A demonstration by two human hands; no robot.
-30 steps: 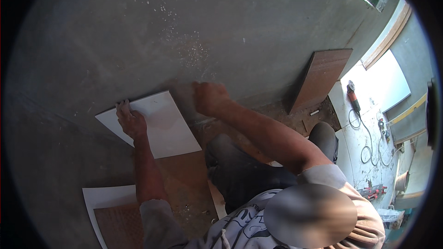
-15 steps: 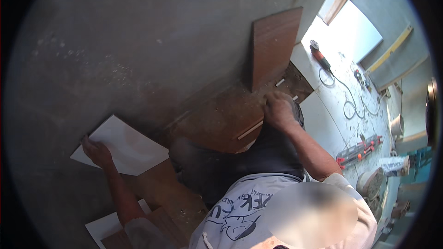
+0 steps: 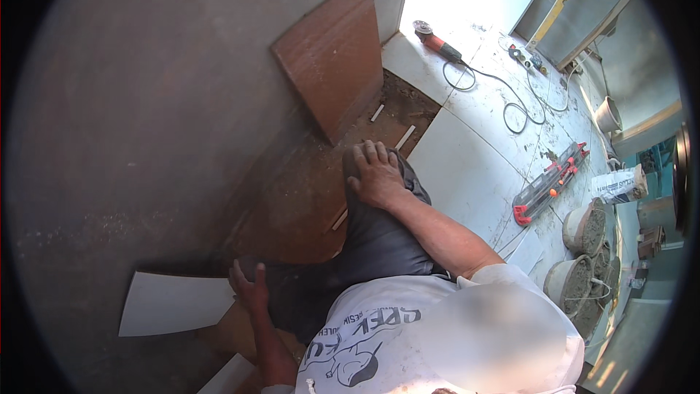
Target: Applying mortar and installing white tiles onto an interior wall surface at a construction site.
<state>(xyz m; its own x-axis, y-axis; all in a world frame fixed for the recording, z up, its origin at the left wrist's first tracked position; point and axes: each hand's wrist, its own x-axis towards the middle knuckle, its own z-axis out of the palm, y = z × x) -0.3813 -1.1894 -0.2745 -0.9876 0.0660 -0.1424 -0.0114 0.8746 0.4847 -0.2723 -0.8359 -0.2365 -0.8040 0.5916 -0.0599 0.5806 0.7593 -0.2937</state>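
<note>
White tile lay at the person's left, low down near the foot of the grey wall. Flat, thin, plain white, four-sided; sides looked bowed, pale face evenly shaded, thin brownish line along the upper edge. Right end sat at the left hand, which overlapped that edge in view; couldn't tell whether skin touched it. Left fingers were spread, thumb well apart from the rest, pinching nothing visible. Tan-brown surface showed just below the tile, and part of a second white piece showed at the lower edge, mostly cut off.

Right hand rested palm down on the raised knee in dark trousers, fingers slightly spread over the cloth, gripping no tool.

Reddish-brown slab leaned against the wall ahead: matte, faintly streaked, straight-edged, tilted, lower end down by the brown ground. White strips lay on the ground past the knee.

To the right, pale floor tiles carried an orange-and-black angle grinder with a looped dark cord, and a long grey-and-red tool. Buckets of grey mix stood farther right, near a white bag.
</note>
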